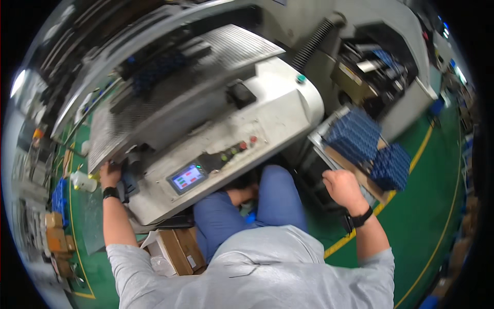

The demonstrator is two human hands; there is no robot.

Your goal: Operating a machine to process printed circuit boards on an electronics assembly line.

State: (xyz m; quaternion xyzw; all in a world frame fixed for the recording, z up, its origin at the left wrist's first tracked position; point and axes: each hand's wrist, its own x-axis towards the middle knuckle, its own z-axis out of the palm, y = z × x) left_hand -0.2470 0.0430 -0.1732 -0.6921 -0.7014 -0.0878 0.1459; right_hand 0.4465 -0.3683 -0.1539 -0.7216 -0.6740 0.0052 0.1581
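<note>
- Left hand (109, 174): forearm extended forward, nearly straight; hand beside the near left corner of the ribbed metal plate (107, 138) on the white machine (290, 95). Blur obscures the fingers; their opening, and any contact with the plate, cannot be told.
- Right hand (342, 186): elbow bent, forearm angled forward and inward, back of the hand upward; fingers curled toward the palm, the gap narrow. The hand appears above the near edge of the side desk (380, 191).
- Wrists: a black band on each, 2 in all.
- Larger blue ridged stack (355, 133): on the desk, toward its far edge, beyond the right hand.
- Smaller blue ridged stack (390, 167): just beside the larger, at the desk's right edge.
- Control screen (187, 178): lit, set at the machine's near edge, between the 2 hands and closer to the left; 2 red buttons (243, 146) lie to its right.
</note>
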